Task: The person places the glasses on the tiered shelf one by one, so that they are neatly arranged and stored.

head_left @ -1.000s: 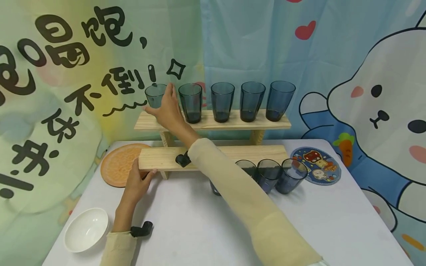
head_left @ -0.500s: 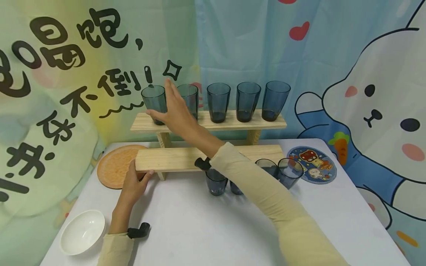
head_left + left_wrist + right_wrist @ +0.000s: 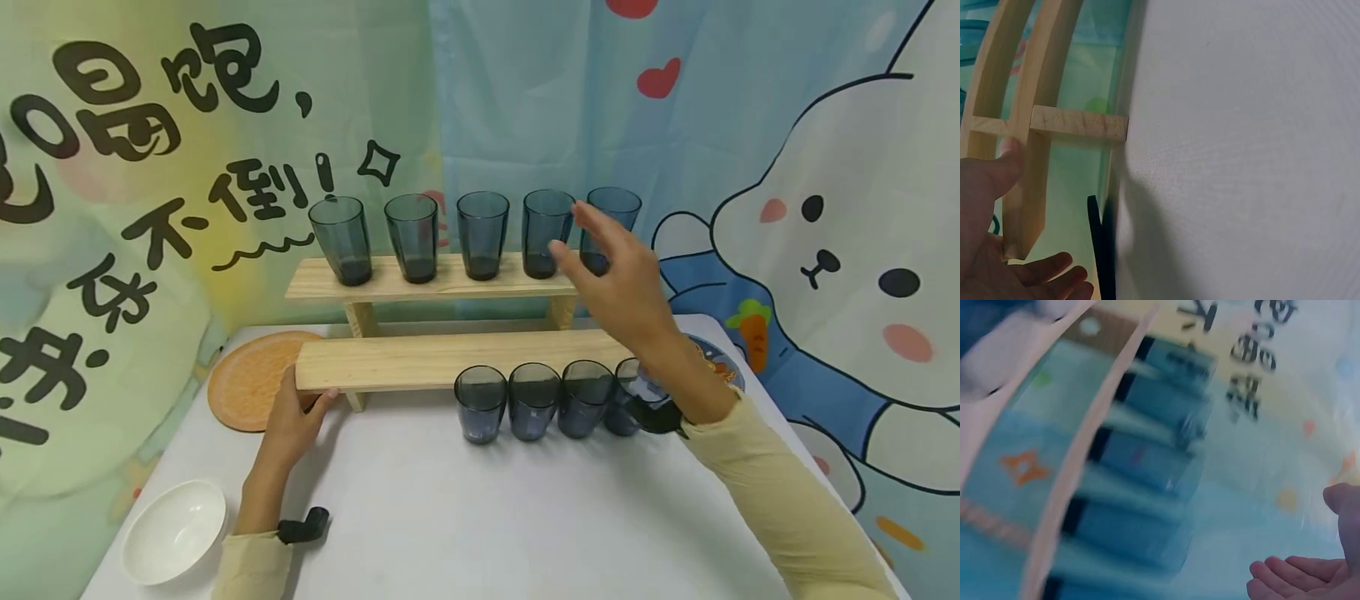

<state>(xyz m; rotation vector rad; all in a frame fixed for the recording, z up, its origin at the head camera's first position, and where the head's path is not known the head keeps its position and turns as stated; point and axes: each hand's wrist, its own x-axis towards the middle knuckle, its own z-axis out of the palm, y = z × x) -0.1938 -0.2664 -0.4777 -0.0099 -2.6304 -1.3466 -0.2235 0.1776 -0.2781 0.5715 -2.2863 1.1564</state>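
Note:
A two-tier wooden shelf (image 3: pixel 442 360) stands on the white table. Several blue-grey glasses line its top tier, the leftmost glass (image 3: pixel 342 240) at that tier's left end. My left hand (image 3: pixel 291 421) holds the left end of the lower plank; in the left wrist view, the thumb lies against the wood (image 3: pixel 1025 187) and the other fingers reach past its end. My right hand (image 3: pixel 630 287), fingers apart and holding nothing, is in front of the two rightmost top glasses and partly hides the last one (image 3: pixel 613 202). The right wrist view shows that hand (image 3: pixel 1310 578) apart from the blurred glasses (image 3: pixel 1147 465).
Several more glasses (image 3: pixel 481 404) stand in a row before the shelf's right half. A white bowl (image 3: pixel 176 533) sits front left. An orange round mat (image 3: pixel 247 383) lies left of the shelf; a patterned blue mat (image 3: pixel 731 367) on the right is mostly hidden by my right arm. A printed curtain hangs behind.
My right hand has left the leftmost top glass and swept right across the upper tier to its right end. The left hand stays on the shelf. The view has shifted slightly right.

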